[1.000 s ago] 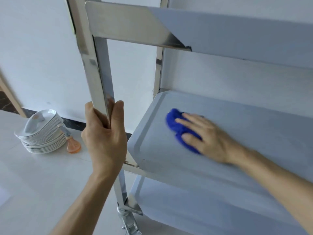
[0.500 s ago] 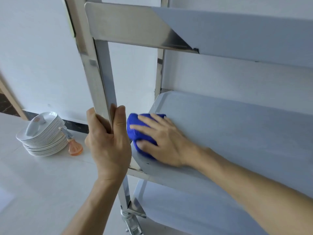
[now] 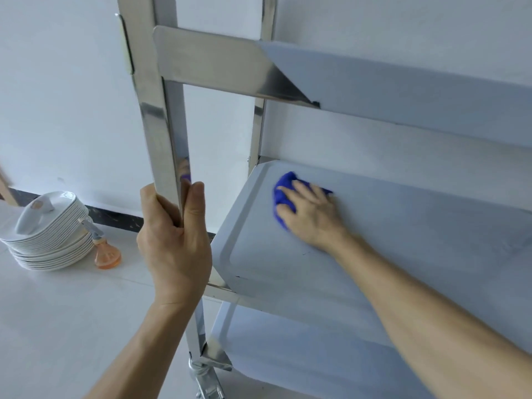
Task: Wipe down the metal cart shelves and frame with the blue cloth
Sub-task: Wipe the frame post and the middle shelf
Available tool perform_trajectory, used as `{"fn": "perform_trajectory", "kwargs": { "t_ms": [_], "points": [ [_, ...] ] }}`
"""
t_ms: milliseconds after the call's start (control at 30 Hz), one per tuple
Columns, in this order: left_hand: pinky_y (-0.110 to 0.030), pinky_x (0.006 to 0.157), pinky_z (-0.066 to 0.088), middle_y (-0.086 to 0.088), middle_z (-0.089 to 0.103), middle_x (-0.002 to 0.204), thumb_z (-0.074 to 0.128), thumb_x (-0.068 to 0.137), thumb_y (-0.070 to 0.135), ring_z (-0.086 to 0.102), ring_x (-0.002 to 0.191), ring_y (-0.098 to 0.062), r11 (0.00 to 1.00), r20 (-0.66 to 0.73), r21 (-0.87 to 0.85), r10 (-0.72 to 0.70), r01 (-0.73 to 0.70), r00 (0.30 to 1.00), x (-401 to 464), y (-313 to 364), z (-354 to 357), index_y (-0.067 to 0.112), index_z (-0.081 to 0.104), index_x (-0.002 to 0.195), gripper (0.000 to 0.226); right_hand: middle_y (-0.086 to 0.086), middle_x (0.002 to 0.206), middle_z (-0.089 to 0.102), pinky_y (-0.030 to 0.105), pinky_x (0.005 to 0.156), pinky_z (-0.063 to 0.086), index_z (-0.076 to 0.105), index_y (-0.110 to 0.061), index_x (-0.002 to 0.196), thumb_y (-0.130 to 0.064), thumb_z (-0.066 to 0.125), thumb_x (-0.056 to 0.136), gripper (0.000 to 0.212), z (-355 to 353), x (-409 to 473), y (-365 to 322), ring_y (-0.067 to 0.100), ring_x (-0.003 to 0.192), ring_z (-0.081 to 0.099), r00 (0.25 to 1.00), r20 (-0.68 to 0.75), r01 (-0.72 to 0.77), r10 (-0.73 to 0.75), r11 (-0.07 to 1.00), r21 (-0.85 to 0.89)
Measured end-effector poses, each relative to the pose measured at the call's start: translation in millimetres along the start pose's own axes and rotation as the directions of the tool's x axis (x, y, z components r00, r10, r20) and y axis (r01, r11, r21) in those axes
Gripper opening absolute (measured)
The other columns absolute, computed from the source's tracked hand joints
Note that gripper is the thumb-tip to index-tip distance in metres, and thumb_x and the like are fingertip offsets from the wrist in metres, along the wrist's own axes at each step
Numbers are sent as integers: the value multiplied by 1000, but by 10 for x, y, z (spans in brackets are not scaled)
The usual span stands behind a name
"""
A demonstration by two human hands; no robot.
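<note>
Left hand point(image 3: 175, 240) clamped around the cart's front upright post point(image 3: 161, 133). Right hand point(image 3: 309, 214), fingers spread flat, presses the blue cloth point(image 3: 283, 187) onto the middle shelf point(image 3: 403, 240) near its far-left corner. Stacked white plates point(image 3: 49, 237) on the floor.

Bright, even, bluish daylight; glare streaks the steel post point(image 3: 157, 116), and wide-angle bending bows the edges.
</note>
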State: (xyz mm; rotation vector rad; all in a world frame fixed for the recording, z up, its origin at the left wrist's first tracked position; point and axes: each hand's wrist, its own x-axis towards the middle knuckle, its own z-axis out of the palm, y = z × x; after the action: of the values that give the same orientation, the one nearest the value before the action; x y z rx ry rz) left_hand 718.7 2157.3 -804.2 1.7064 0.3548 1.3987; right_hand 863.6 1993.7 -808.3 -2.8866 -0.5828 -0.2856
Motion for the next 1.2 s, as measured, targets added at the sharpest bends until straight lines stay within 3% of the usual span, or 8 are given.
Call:
{"fn": "perform_trajectory", "kwargs": {
  "t_ms": [200, 367, 467, 633, 733, 833, 1000, 1200],
  "points": [
    [-42, 52, 40, -21, 50, 60, 47, 94, 66, 51, 52, -39, 1000, 34, -29, -3, 4, 999, 29, 28, -47, 40, 32, 78, 34, -12, 165, 18, 41, 122, 6, 31, -46, 149, -57, 31, 93, 57, -60, -670, -407, 15, 151, 10, 881, 102, 429, -461, 872, 234],
    [-43, 50, 41, -18, 52, 63, 50, 95, 57, 54, 52, -35, 998, 128, -51, -34, 41, 991, 32, 136, -114, 43, 38, 80, 24, -5, 163, 25, 37, 122, 14, 38, -36, 150, -38, 50, 101, 50, -320, -677, 251, 15, 151, 18, 941, 99, 305, -324, 937, 172],
    [-36, 57, 40, 0, 51, 68, 52, 93, 54, 53, 60, -13, 999, 145, 6, -49, 49, 988, 23, 214, -141, 38, 38, 81, 25, -10, 164, 20, 37, 123, 11, 35, -40, 150, -42, 44, 102, 49, -337, -609, 438, 11, 152, 12, 981, 118, 131, -154, 974, 183],
    [-30, 79, 40, 7, 50, 108, 54, 99, 18, 50, 88, -19, 912, -82, -182, 357, -366, 930, 58, 391, -298, 24, 45, 113, 17, -14, 164, 21, 37, 123, 11, 36, -43, 149, -44, 43, 101, 48, -285, -616, 419, 10, 152, 11, 988, 83, 111, -131, 971, 214],
    [-30, 83, 42, 7, 51, 103, 47, 98, 11, 50, 94, -15, 816, 130, -170, 575, -553, 808, -94, 467, -224, 16, 55, 104, 11, -14, 164, 20, 35, 123, 10, 36, -44, 149, -45, 42, 101, 49, -282, -621, 398, 9, 151, 11, 988, 78, 112, -130, 973, 200],
    [-39, 78, 45, 6, 62, 98, 51, 96, 10, 58, 88, -21, 835, 486, -57, 502, -548, 715, -275, 439, 32, 15, 65, 104, 17, -14, 164, 18, 34, 123, 8, 34, -44, 150, -44, 42, 101, 49, -276, -629, 373, 9, 151, 9, 989, 69, 118, -132, 976, 185],
    [-41, 75, 46, 6, 68, 87, 55, 94, 14, 61, 77, -24, 823, 653, 188, 303, -536, 694, -280, 327, 347, 17, 68, 103, 16, -15, 164, 17, 35, 123, 10, 32, -44, 150, -47, 38, 100, 50, -239, -605, 434, 9, 151, 9, 984, 61, 156, -167, 975, 158],
    [-36, 102, 32, 9, 53, 125, 33, 100, 39, 46, 118, -21, 713, 809, 444, -59, -542, 585, -286, 132, 517, 28, 51, 121, 30, -9, 160, 30, 38, 121, 18, 42, -36, 147, -44, 45, 100, 48, -165, -18, 644, 11, 147, 24, 998, 29, 59, -63, 988, 142]
  ]
}}
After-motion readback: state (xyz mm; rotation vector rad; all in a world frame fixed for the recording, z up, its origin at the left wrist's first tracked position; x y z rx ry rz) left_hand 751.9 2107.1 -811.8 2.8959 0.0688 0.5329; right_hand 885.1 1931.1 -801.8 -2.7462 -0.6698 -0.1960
